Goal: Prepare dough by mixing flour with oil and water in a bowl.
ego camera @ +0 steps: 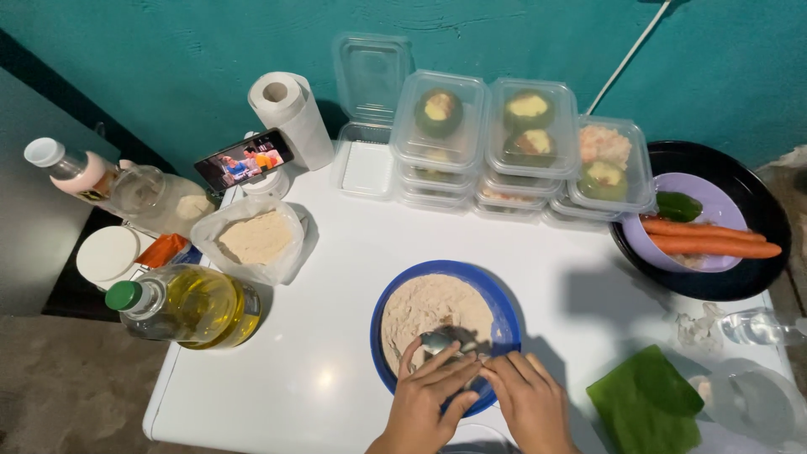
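A white table point(336, 277) fills the view from the head camera, set against a teal wall point(168, 50). At its right edge sits a wide black pan point(761, 210) holding a lilac plate point(723, 206) with two carrots point(710, 240) and a green pepper point(677, 205). Along the back stand stacked clear lidded containers point(521, 143) with filled green vegetable halves inside, and beside them an open empty container point(367, 126). At the near middle is a blue plate point(504, 315) heaped with pale flour point(424, 307). To the left lie a bottle of yellow oil point(189, 307) on its side, a plastic bag of flour point(256, 240), a roll of paper towel point(290, 113) and a phone point(244, 158) propped upright with its screen lit. A green leaf point(647, 403) lies at the near right. Both hands meet over the near rim of the blue plate: the left hand point(424, 399) is curled around a metal spoon point(443, 340) whose bowl rests on the flour, and the right hand point(530, 399) touches the left one with its fingers bent; whether it also grips the spoon's handle cannot be told.
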